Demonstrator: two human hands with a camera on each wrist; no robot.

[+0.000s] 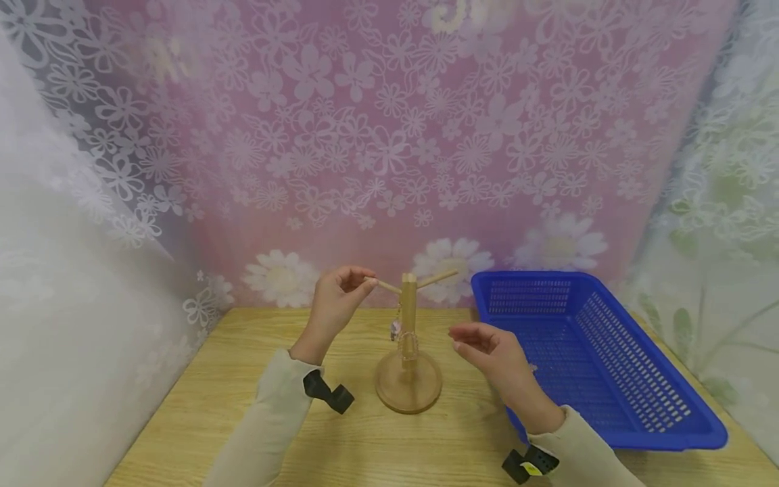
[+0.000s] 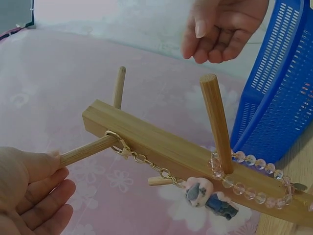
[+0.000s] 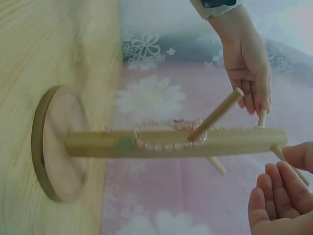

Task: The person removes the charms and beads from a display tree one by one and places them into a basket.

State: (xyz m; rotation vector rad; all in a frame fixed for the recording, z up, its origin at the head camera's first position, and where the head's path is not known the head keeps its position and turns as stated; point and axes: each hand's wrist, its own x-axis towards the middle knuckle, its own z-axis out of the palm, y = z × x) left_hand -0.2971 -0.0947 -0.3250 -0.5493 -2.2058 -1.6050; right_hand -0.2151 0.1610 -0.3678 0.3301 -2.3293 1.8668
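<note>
A wooden stand point(image 1: 409, 318) with a round base rises from the table, pegs sticking out of its post. My left hand point(image 1: 337, 301) pinches the tip of its upper left peg point(image 2: 88, 151) between thumb and finger. On that peg, close to the post, hangs a gold-clasped keychain with a small pink and grey figurine point(image 2: 208, 198). A bracelet of clear and pink beads point(image 2: 252, 192) loops over a lower peg. To the right of the stand, my right hand point(image 1: 496, 355) hovers with loosely bent fingers and nothing in them, near the upper right peg point(image 3: 293, 169).
A blue plastic basket point(image 1: 596, 379) stands at the right of the wood-grain table point(image 1: 201, 406), partly behind my right hand. A small shiny thing point(image 1: 533, 368) shows in it beside my wrist. Flowered cloth point(image 1: 389, 169) hangs behind and at both sides.
</note>
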